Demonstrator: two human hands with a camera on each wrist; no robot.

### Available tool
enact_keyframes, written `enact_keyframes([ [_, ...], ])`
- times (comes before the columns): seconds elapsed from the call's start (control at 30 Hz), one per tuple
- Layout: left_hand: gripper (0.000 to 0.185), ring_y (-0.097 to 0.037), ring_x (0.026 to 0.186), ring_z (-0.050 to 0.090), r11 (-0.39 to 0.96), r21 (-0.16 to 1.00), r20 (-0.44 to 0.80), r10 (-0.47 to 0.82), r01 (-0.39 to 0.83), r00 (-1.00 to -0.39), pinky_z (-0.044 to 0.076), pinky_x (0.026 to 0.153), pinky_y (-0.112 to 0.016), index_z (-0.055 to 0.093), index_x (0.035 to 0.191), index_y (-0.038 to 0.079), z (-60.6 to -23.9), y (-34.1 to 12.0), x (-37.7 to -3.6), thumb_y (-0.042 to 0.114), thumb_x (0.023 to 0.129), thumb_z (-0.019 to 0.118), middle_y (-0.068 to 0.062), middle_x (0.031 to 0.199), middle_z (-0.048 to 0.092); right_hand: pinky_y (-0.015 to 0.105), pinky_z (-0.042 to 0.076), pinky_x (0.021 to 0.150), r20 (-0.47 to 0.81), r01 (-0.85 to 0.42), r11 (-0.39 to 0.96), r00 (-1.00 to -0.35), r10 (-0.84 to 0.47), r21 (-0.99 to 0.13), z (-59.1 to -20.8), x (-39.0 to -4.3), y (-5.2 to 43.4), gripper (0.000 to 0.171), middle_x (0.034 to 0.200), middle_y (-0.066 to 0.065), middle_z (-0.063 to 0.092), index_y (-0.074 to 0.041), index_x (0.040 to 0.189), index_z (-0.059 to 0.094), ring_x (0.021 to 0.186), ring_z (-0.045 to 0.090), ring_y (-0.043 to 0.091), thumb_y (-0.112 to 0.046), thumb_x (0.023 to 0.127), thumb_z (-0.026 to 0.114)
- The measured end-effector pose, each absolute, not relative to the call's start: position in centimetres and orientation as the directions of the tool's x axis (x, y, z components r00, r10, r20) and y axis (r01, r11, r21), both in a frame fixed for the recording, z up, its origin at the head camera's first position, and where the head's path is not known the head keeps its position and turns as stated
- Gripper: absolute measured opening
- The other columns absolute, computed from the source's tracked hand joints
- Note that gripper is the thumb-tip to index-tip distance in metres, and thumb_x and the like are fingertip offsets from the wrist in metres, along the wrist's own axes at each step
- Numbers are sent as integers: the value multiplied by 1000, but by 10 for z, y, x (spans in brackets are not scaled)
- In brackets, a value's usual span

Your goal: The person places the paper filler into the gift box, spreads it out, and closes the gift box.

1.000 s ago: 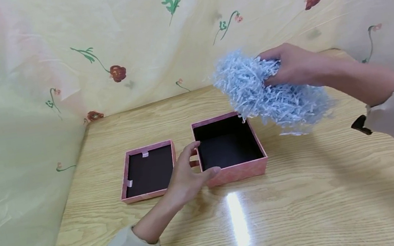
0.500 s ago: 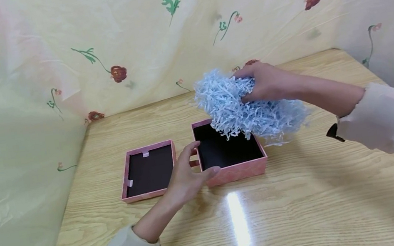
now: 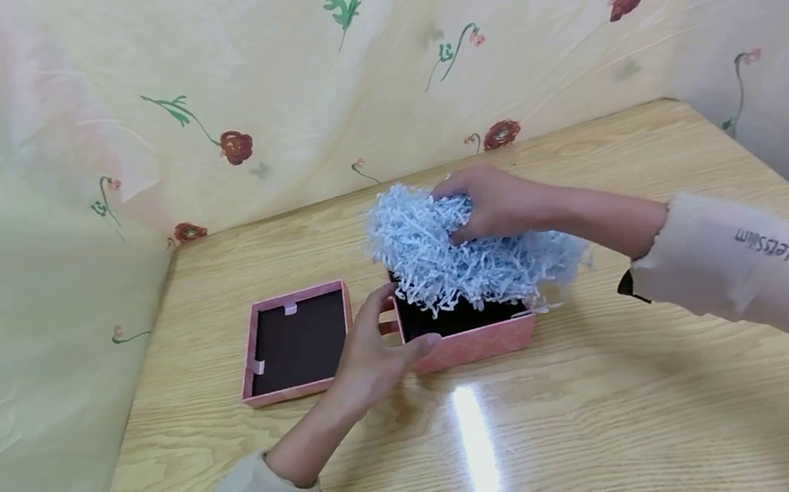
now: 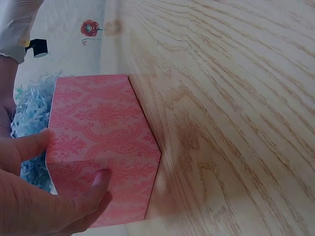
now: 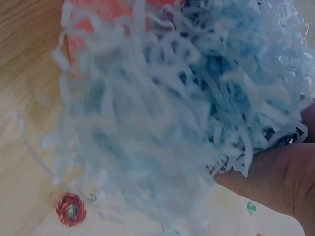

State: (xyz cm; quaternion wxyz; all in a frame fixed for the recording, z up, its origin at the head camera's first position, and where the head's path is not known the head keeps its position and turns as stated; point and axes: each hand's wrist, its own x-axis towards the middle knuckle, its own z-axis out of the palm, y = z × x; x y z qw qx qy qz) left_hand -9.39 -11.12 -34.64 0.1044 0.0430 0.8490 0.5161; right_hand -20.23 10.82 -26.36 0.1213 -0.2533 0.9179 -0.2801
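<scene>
Over the pink box [image 3: 479, 339], my right hand [image 3: 490, 203] has its fingers clamped on a bundle of blue paper shred [image 3: 457, 258], the lowest strands hanging into the box. My left hand [image 3: 372, 358] grips the box's near left corner. Left of the box lies its lid [image 3: 296, 342], on the table [image 3: 615, 417].

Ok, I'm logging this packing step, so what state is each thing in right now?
Pink box: open, upright on the table, steadied by the left hand.
Lid: off, lying inside-up beside the box.
Blue paper shred: bunched in the right hand, over the box.
</scene>
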Motion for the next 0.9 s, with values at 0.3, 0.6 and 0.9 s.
enact_keyframes([
  [0.3,71,-30,113,54,414,910,-74,215,22,-974,50,89,-42,42,141,19,-350,-112,-95,22,81,79,-5,131,51,52,37,105,-90,-417,705,-823,-561,-574,-284,-195,91,60,132,21,52,-1,134,53,125,46,38,-9,80,77],
  [0.6,76,-27,121,50,394,917,-36,229,59,-973,47,95,-43,38,144,24,-350,-112,-96,19,81,79,-1,139,47,48,46,97,-69,-455,706,-814,-577,-543,-304,-186,77,58,124,19,57,-1,131,57,115,54,35,0,76,75],
  [0.9,77,-30,127,46,411,910,-44,222,52,-974,44,100,-43,35,146,24,-350,-111,-95,20,82,79,0,146,42,47,46,98,-134,-419,734,-816,-563,-535,-312,-180,71,73,147,29,34,1,139,47,134,34,44,16,69,59],
])
